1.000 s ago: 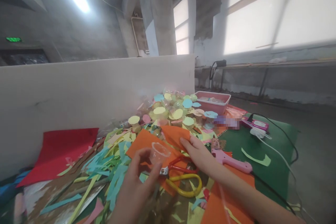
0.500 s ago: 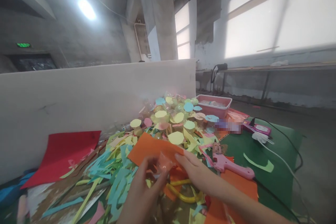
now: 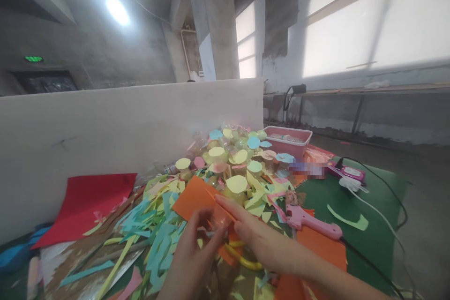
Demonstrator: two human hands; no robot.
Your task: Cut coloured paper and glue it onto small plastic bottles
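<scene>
As your left hand [image 3: 191, 248] reaches up from the lower edge of the view, its thumb and fingers curve round a clear plastic cup [image 3: 220, 222], so that grip is grasping the cup just above the desk [image 3: 379, 201]. Your right hand [image 3: 255, 239] slants in from the lower right, fingers nearly straight and together, lying along a piece of orange paper [image 3: 222, 208] at the top of the cup. You cannot tell from this angle whether the right grip pinches that paper or only presses on it, since the thumb is hard to make out. Much of the cup is covered by your hands, and its clear wall blurs into the orange behind it. A yellow handle [image 3: 246, 260] is partly hidden under your right hand, and a pixelated patch [image 3: 307, 168] masks something near the power strip [image 3: 348, 172]. Paper scraps [image 3: 163, 243] heap up on your left, with a red sheet [image 3: 94, 201] beyond them; a pink glue gun [image 3: 316, 225] lies to the right on the green surface. Ahead, a pile of clear cups topped with pale paper discs [image 3: 216, 151] sits beside a pink tub [image 3: 291, 150], before a white panel [image 3: 123, 126]. Behind that rise grey concrete walls, a bright lamp [image 3: 118, 9] and a large pale window [image 3: 372, 18].
</scene>
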